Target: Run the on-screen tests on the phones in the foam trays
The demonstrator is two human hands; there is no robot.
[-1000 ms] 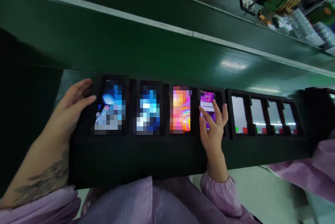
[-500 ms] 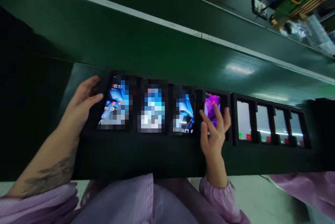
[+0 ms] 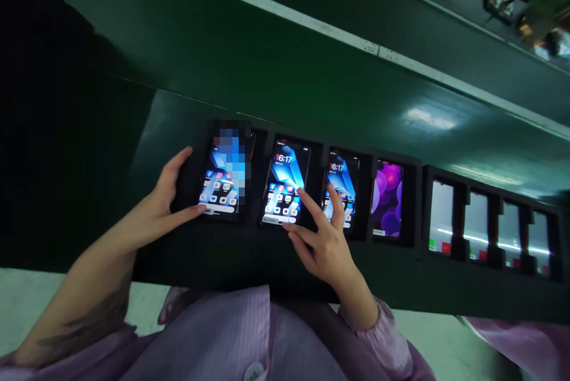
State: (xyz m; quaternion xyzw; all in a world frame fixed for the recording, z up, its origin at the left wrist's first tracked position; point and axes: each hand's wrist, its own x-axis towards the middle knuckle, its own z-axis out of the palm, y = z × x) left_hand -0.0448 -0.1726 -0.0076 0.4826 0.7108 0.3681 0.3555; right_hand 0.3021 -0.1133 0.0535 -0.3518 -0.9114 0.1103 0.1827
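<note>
A black tray (image 3: pixel 249 250) holds a row of lit phones. My left hand (image 3: pixel 171 203) grips the tray's left end, thumb resting on the lower edge of the first phone (image 3: pixel 222 182). My right hand (image 3: pixel 318 235) is open with fingers spread: the index fingertip touches the second phone (image 3: pixel 285 182) near its right edge, and another finger lies over the third phone (image 3: pixel 342 188). To their right, a fourth phone (image 3: pixel 388 197) shows a purple bubble picture, untouched.
A second black tray (image 3: pixel 490 265) to the right holds several phones with white screens. Behind the trays runs a dark green conveyor belt (image 3: pixel 276 72) with a white stripe. Another person's purple sleeve (image 3: pixel 525 345) shows at the lower right.
My right hand has moved left from the purple-screen phone to the second and third phones. The second and third screens show home screens with a clock. My view has shifted left.
</note>
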